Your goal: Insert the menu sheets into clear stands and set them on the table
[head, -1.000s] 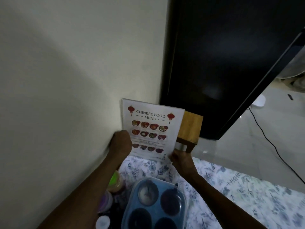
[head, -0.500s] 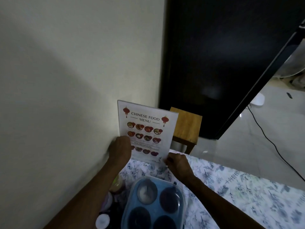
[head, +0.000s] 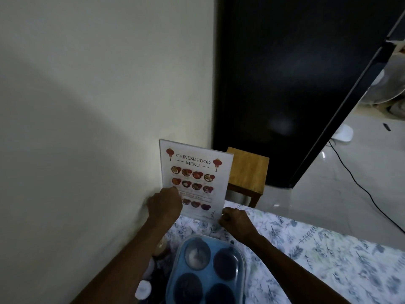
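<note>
Head view: both hands' grip pinches menu stand point(head: 195, 178) upright beside wall point(head: 87, 106), blue container point(head: 206, 270) near.

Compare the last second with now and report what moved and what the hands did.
The menu stand shifted left, toward the wall, and settled at the far edge of the floral tablecloth. The left hand and right hand kept hold of its lower corners throughout. The blue compartment container and wooden stool stayed put.
</note>
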`<move>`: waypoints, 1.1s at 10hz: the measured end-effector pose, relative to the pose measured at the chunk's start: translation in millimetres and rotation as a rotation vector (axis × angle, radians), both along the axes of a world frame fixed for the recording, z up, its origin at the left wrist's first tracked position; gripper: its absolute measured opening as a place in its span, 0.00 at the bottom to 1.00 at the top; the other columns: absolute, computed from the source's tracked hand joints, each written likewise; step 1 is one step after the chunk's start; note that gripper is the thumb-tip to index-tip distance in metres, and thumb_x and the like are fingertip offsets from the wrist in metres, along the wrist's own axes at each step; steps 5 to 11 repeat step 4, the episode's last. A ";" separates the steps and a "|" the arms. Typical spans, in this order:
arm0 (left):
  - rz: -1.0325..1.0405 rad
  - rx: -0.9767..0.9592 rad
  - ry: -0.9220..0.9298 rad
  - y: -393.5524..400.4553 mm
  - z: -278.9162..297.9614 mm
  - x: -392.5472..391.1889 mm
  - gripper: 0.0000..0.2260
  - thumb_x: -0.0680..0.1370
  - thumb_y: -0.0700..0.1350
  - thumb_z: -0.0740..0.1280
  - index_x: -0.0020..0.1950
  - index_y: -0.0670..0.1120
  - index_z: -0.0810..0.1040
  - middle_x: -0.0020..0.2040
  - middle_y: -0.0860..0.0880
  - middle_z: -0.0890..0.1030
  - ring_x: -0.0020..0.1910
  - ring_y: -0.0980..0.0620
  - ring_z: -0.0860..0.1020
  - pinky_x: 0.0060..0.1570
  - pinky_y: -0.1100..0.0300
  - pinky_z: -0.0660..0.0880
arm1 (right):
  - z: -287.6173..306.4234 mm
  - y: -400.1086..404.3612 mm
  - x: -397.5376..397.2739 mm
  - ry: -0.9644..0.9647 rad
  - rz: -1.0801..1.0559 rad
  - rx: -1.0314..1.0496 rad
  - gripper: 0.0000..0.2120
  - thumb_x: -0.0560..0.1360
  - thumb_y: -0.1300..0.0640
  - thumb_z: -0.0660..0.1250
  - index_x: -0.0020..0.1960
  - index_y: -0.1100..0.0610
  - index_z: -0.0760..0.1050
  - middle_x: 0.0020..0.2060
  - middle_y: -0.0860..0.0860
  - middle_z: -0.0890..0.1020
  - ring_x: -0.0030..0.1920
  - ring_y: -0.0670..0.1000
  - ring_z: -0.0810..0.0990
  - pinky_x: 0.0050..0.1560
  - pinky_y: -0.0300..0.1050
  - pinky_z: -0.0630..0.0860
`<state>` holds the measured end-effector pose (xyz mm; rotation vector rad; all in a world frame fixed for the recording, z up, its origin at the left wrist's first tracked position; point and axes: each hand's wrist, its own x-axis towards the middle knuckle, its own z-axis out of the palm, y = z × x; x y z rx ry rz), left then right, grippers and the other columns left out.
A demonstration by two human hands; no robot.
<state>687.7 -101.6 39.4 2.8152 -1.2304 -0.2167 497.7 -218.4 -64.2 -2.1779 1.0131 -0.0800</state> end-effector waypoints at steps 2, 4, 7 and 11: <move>-0.029 -0.016 -0.002 3.9 21.0 -19.4 0.11 0.81 0.51 0.62 0.51 0.46 0.80 0.48 0.48 0.85 0.44 0.48 0.84 0.41 0.58 0.75 | 27.6 3.3 -28.1 -0.012 -0.053 -0.065 0.15 0.76 0.52 0.69 0.60 0.57 0.79 0.51 0.53 0.86 0.51 0.50 0.83 0.53 0.39 0.76; -0.086 -0.093 -0.049 -1.0 58.7 -65.3 0.09 0.81 0.52 0.62 0.52 0.48 0.77 0.48 0.49 0.82 0.46 0.48 0.83 0.46 0.56 0.76 | 77.3 -1.0 -70.0 -0.072 -0.121 -0.127 0.12 0.76 0.52 0.68 0.57 0.56 0.80 0.50 0.52 0.85 0.49 0.50 0.83 0.42 0.28 0.68; -0.086 -0.093 -0.049 -1.0 58.7 -65.3 0.09 0.81 0.52 0.62 0.52 0.48 0.77 0.48 0.49 0.82 0.46 0.48 0.83 0.46 0.56 0.76 | 77.3 -1.0 -70.0 -0.072 -0.121 -0.127 0.12 0.76 0.52 0.68 0.57 0.56 0.80 0.50 0.52 0.85 0.49 0.50 0.83 0.42 0.28 0.68; -0.086 -0.093 -0.049 -1.0 58.7 -65.3 0.09 0.81 0.52 0.62 0.52 0.48 0.77 0.48 0.49 0.82 0.46 0.48 0.83 0.46 0.56 0.76 | 77.3 -1.0 -70.0 -0.072 -0.121 -0.127 0.12 0.76 0.52 0.68 0.57 0.56 0.80 0.50 0.52 0.85 0.49 0.50 0.83 0.42 0.28 0.68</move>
